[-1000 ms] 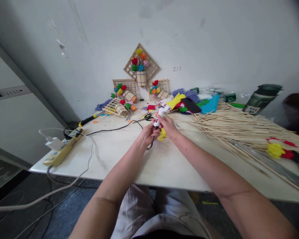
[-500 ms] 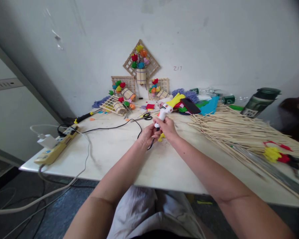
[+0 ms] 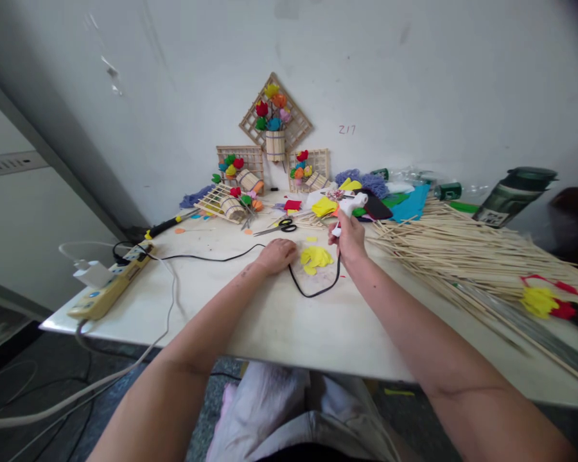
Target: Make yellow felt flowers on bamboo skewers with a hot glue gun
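Observation:
In my right hand [image 3: 350, 241] is a white glue gun [image 3: 350, 205], gripped round its handle and pointing away from me over the craft pile. Its black power cord [image 3: 310, 296] drops from the handle and loops back across the table. My left hand [image 3: 278, 255] rests low on the tabletop, back upward, with its fingers curled round the cord; the fingertips are mostly hidden. Between the hands lie yellow petal-shaped pieces [image 3: 316, 258]. Black-handled scissors [image 3: 280, 227] lie just beyond my left hand.
Thin wooden sticks [image 3: 453, 250] cover the table's right side, near a dark green bottle [image 3: 515, 196]. Stick lattices with colourful flowers [image 3: 275, 119] stand against the wall. A yellow power strip [image 3: 110, 282] with cables sits at the left edge. Coloured sheets [image 3: 409, 204] and a purple bundle lie at the back.
The hands have separated. My right hand carried the glue gun right; my left hand let go of its base and moved slightly left to the table, uncovering the yellow pieces.

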`<state>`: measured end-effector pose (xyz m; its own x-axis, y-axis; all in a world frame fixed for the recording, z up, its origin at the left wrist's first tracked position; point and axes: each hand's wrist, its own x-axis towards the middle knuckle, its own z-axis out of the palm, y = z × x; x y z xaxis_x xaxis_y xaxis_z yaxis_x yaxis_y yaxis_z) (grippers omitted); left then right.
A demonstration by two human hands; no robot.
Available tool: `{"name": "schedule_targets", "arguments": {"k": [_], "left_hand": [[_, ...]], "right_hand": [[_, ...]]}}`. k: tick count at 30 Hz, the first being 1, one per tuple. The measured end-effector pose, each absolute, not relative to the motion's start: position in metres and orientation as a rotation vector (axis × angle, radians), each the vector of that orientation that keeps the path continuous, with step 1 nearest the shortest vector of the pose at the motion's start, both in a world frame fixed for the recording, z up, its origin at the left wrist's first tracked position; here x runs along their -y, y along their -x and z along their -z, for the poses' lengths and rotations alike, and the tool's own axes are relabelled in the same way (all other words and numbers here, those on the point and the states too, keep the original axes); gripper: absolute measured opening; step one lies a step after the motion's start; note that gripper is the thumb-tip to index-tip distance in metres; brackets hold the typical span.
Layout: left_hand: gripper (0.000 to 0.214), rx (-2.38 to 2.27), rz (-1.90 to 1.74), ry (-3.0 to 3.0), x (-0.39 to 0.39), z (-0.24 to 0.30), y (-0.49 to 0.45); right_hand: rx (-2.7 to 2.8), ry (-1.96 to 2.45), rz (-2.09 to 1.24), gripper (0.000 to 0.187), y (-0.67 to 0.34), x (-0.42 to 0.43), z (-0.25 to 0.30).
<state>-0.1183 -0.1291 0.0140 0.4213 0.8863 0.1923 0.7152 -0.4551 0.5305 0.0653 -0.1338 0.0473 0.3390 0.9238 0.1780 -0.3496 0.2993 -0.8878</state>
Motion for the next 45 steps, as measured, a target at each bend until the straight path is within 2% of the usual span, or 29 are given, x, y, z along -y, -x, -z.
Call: {"name": "schedule_targets", "arguments": {"k": [7,13,16,22,27,31,35,39,45], "left_hand": [[0.037,-1.703,-0.467,-2.729,0.134,-0.001,0.161],[0.054,-1.333,-0.298,-2.933,0.159,-0.012,0.157],[0.054,-1.139,-0.212,-2.976,0.178,-0.014,0.147],[0.051,-1.055,0.038,-2.787,0.205,-0.029,0.127],[0.047,-1.206,0.235,-2.238,0.190,-0.057,0.120],[0.041,-1.182,-0.108,-1.946,0.156,-0.061,0.115],[0.031,-1.558,-0.583,-1.881,0.120,-0.043,0.100],[0.025,-1.964,-0.608,-1.865,0.098,-0.022,0.080],[0.033,-2.040,-0.530,-2.019,0.076,-0.012,0.061]], "right_hand": [[0.701,0.849,-0.854,0.037,-0.080,0.127,-0.056],[0.602,0.948,-0.654,0.035,-0.106,0.109,-0.051],[0.610,0.991,-0.552,0.038,-0.121,0.098,-0.043],[0.677,1.103,-0.552,0.041,-0.128,0.091,-0.029],[0.871,1.173,-0.735,0.034,-0.110,0.097,-0.025],[1.057,1.196,-0.754,0.033,-0.098,0.101,-0.020],[1.156,1.257,-0.463,0.045,-0.100,0.101,-0.018],[1.169,1.308,-0.166,0.053,-0.109,0.099,-0.018],[1.215,1.367,-0.548,0.049,-0.106,0.100,-0.011]]}}
